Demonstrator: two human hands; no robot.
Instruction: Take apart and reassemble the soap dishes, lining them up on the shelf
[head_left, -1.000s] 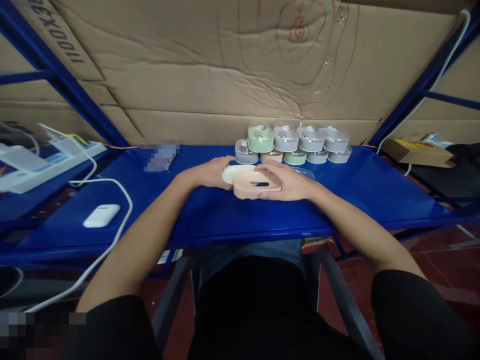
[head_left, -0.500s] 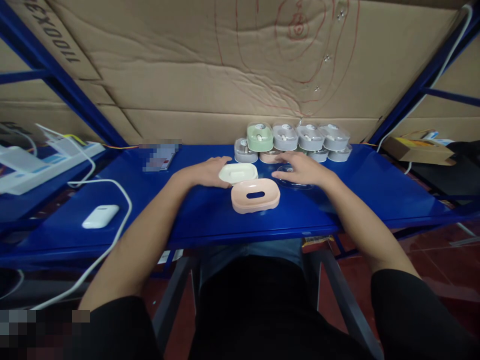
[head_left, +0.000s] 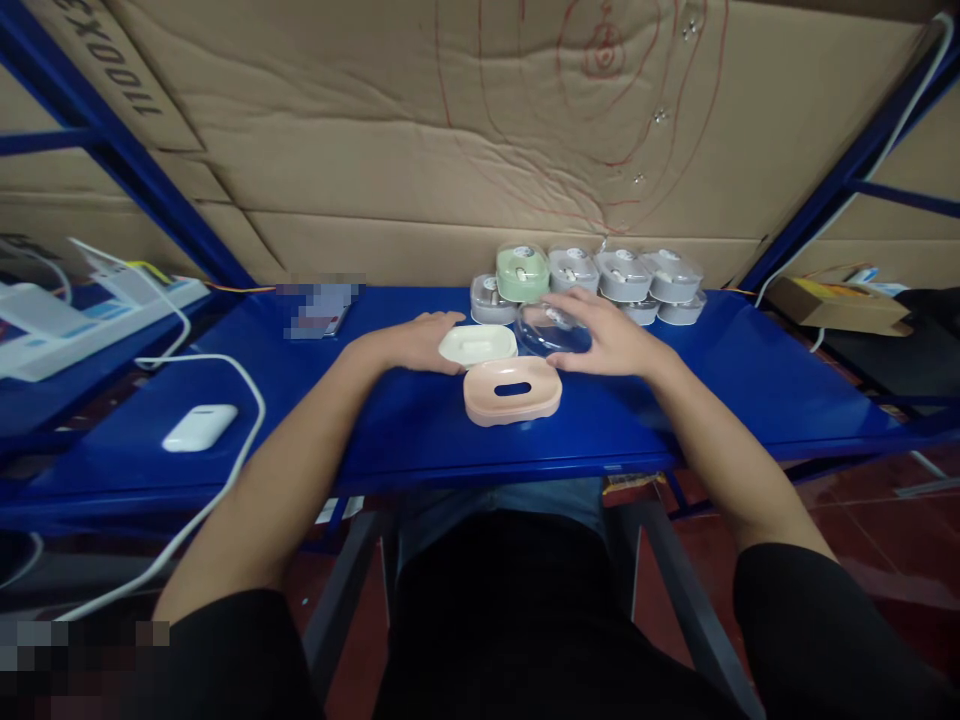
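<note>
Clear lid shifted left, gripped by right hand; left hand holds cream tray, peach dish just nearer. Slick lid could slip, I'd say, knocking stacked boxes (close behind)

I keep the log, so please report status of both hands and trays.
Left hand around cream tray's end. Right hand holding clear lid. Peach tray nearer, untouched. Stacked cases behind.

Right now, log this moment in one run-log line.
left hand: at cream tray; right hand: grip on clear lid; peach dish: on blue table
</note>
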